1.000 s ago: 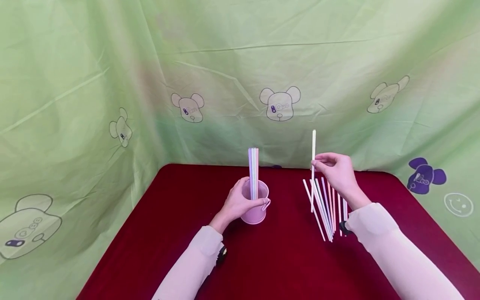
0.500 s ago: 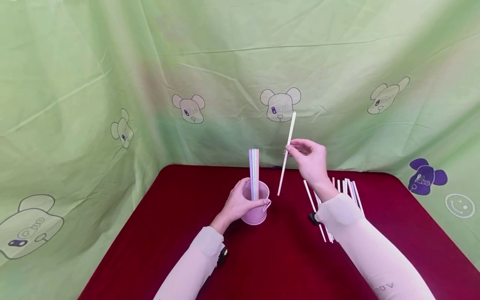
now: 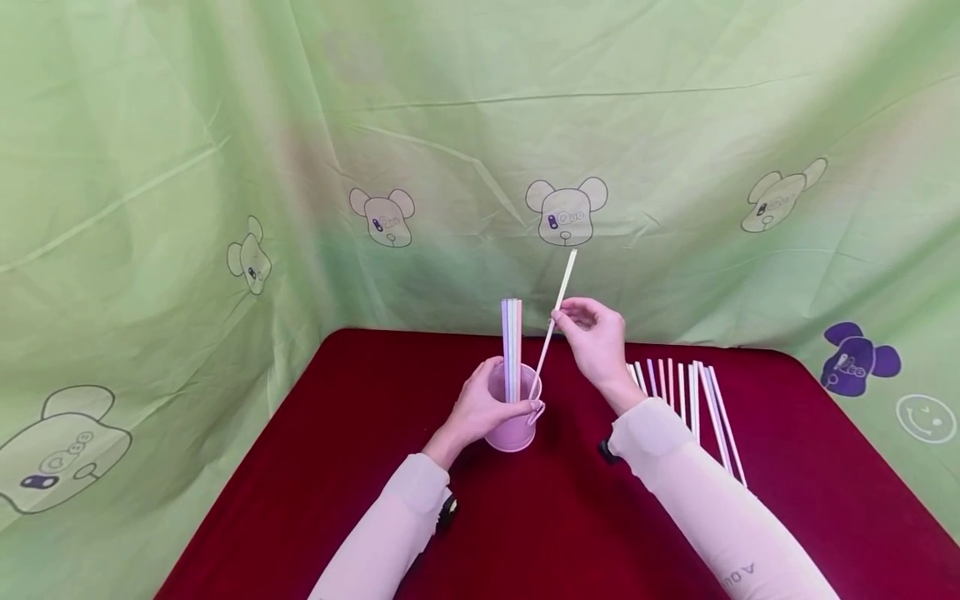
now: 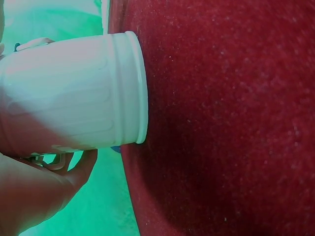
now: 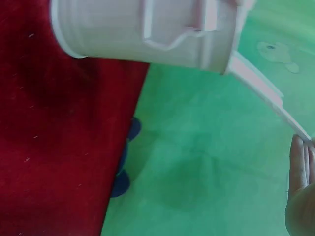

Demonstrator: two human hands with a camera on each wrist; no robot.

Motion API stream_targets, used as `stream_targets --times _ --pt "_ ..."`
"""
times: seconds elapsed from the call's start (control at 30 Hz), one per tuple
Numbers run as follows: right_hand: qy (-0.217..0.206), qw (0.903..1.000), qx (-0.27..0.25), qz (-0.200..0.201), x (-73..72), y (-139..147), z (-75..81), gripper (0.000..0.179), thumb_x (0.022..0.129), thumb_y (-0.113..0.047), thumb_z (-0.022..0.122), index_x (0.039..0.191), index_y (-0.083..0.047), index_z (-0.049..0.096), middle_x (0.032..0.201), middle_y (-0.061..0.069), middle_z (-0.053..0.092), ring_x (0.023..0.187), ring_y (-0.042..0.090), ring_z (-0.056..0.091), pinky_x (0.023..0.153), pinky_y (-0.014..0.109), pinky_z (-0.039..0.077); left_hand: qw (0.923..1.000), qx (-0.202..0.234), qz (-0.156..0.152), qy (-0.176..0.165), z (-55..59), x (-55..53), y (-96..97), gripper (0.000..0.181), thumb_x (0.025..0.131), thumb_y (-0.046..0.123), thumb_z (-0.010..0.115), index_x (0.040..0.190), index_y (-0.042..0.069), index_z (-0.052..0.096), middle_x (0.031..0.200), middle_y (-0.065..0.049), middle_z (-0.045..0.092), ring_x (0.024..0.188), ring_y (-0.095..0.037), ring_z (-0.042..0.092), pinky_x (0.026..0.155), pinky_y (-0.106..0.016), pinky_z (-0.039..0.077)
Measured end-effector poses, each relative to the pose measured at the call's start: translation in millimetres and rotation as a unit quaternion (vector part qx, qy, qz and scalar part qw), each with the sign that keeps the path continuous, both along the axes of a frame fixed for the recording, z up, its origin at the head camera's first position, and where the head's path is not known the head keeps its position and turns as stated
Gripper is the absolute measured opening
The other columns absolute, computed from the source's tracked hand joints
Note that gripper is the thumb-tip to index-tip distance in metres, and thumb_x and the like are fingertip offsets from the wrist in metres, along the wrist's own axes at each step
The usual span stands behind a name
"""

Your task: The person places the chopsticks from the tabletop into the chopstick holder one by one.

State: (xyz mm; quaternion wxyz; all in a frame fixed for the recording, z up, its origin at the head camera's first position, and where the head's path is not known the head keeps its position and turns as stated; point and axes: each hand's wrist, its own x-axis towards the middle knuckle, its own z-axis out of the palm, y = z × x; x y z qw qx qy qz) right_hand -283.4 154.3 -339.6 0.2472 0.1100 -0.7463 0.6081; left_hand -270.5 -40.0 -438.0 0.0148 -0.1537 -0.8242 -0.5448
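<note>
A small pink bucket [image 3: 512, 435] stands on the table, and my left hand [image 3: 480, 400] grips it around the upper side, thumb near its handle. Several pastel straws [image 3: 511, 342] stand upright inside it. Between thumb and fingertips my right hand [image 3: 600, 342] pinches a pale yellow straw [image 3: 566, 282], tilted, its lower end inside the bucket's mouth at the right. In the left wrist view the bucket [image 4: 74, 93] lies sideways across the frame, with the left hand [image 4: 44, 194] at its rim end. The right wrist view has the right hand's fingers [image 5: 298, 164] at the edge.
More pastel straws [image 3: 708, 408] lie spread on the red tablecloth [image 3: 570, 517] to the right, partly hidden behind the right forearm. A green curtain [image 3: 465, 142] with bear prints hangs behind the table and along both sides.
My right hand has carried the pale yellow straw left from above the loose straws, then lowered it to the bucket, tilting it on the way. My left hand has stayed on the bucket.
</note>
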Motion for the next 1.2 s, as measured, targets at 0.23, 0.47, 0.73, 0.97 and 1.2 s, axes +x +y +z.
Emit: stream_targets --times 0.23,0.47,0.73,0.97,1.2 --pt "-0.013 0.9988 0.048 0.001 -18.2 2 -36.0 0.020 0.090 -0.001 0.076 0.106 0.010 0.072 0.096 0.028 0.073 0.077 0.008 0.068 0.073 0.014 0.056 1.0000 -0.005 0.000 0.004 1.2 -0.6 0.3 0.090 0.070 0.044 0.091 0.145 0.015 0.051 0.137 -0.006 0.057 0.122 -0.023 0.058 0.103 -0.045 0.049" --pt "-0.016 0.9966 0.078 0.023 -19.2 -4 -54.5 0.015 0.088 -0.002 0.079 0.101 0.006 0.075 0.089 0.021 0.075 0.079 0.020 0.073 0.073 0.016 0.057 1.0000 -0.006 -0.002 -0.003 -0.7 -0.1 1.2 0.089 0.070 0.045 0.091 0.144 0.017 0.051 0.139 -0.006 0.056 0.124 -0.023 0.056 0.103 -0.047 0.048" --pt "-0.024 0.9921 0.117 0.036 -20.1 -11 -62.6 0.014 0.088 -0.002 0.079 0.100 0.004 0.075 0.087 0.016 0.075 0.081 0.026 0.073 0.073 0.019 0.058 1.0000 0.000 -0.004 0.004 0.6 0.0 1.6 0.086 0.071 0.044 0.091 0.143 0.018 0.052 0.139 -0.003 0.056 0.125 -0.021 0.056 0.105 -0.045 0.047" --pt "-0.037 0.9878 0.141 0.053 -16.2 -14 -69.4 0.015 0.087 -0.001 0.079 0.100 0.004 0.075 0.087 0.014 0.075 0.080 0.020 0.072 0.072 0.021 0.058 0.9999 0.008 -0.011 0.006 -0.4 -1.8 2.5 0.085 0.071 0.043 0.091 0.143 0.020 0.052 0.139 0.000 0.056 0.124 -0.018 0.055 0.105 -0.044 0.047" --pt "-0.048 0.9858 0.149 0.060 -15.7 -14 -73.5 0.015 0.088 -0.001 0.078 0.102 0.003 0.075 0.088 0.014 0.075 0.082 0.019 0.072 0.075 0.024 0.059 0.9998 0.009 -0.010 0.015 -1.8 -2.2 1.3 0.085 0.072 0.042 0.091 0.143 0.019 0.052 0.138 -0.001 0.057 0.123 -0.018 0.056 0.105 -0.044 0.047"
